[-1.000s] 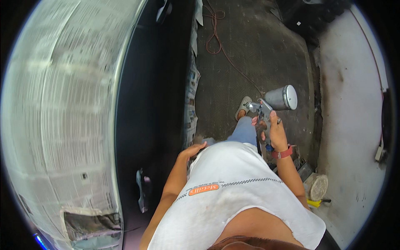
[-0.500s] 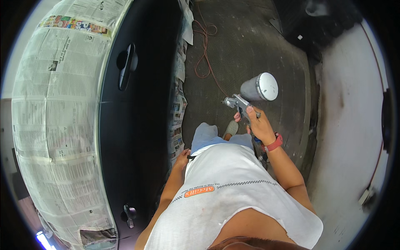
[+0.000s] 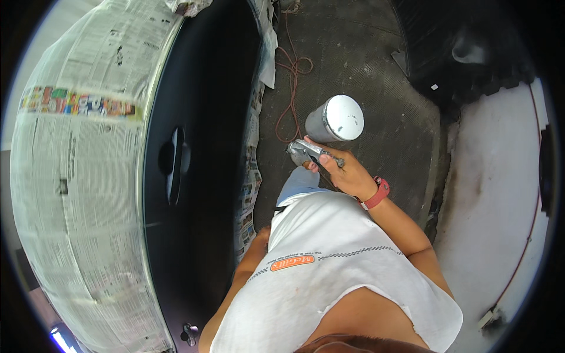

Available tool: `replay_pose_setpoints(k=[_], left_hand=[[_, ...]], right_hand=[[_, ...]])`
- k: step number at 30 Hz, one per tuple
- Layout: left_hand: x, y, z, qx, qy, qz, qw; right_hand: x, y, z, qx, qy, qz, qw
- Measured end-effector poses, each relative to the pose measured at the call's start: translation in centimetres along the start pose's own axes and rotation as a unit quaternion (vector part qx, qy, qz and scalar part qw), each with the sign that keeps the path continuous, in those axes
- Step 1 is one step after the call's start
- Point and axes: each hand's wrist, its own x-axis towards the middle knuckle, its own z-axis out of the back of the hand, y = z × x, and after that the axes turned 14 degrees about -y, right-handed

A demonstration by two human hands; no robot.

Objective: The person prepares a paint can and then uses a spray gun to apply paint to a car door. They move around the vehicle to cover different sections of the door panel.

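While the right hand [image 3: 347,172] grips the spray gun [image 3: 311,147], the left hand [image 3: 262,236] hangs beside the shirt [image 3: 323,226], its grasp indeterminable.

The door panel [image 3: 203,194] stands left of the torso [image 3: 306,294], with newspaper sheets [image 3: 82,194] adjoining its left edge and a door handle [image 3: 175,167] on its surface. The spray gun [image 3: 301,151] is in the right hand [image 3: 350,175], ahead of the torso, its cup [image 3: 318,127] beyond. The left hand [image 3: 262,236] is beside the hip. The hose [image 3: 293,70] lies on the floor [image 3: 376,82] ahead; the wall [image 3: 485,182] stands right
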Motion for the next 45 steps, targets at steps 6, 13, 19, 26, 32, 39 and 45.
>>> replay_pose_setpoints(k=[6,13,19,26,32,39,45], left_hand=[[4.1,-16.1,10.9,-0.169,0.095,0.121,0.974],[3.5,-30.1,20.3,-0.183,-0.049,-0.084,0.978],[3.7,-29.3,12.0,-0.369,-0.216,0.100,0.898],[-4.0,-31.0,-2.1,-0.281,-0.105,0.262,0.917],[-6.7,-46.1,4.5,-0.359,-0.065,0.284,0.887],[2.7,-66.8,22.9,0.117,-0.452,-0.153,0.871],[10.2,-81.5,35.8,0.262,-0.521,-0.204,0.786]], right_hand=[[12.1,2.7,1.3,-0.029,0.024,-0.045,0.998],[25.4,3.7,3.9,0.002,0.075,-0.045,0.996],[38.5,2.4,6.9,0.011,0.200,-0.047,0.979],[54.1,0.4,9.4,-0.004,0.274,-0.009,0.962],[62.1,-0.4,12.3,-0.001,0.235,0.037,0.971],[64.1,-0.7,14.4,-0.024,0.225,0.063,0.972],[63.8,-1.5,16.3,0.012,0.219,0.025,0.975]])
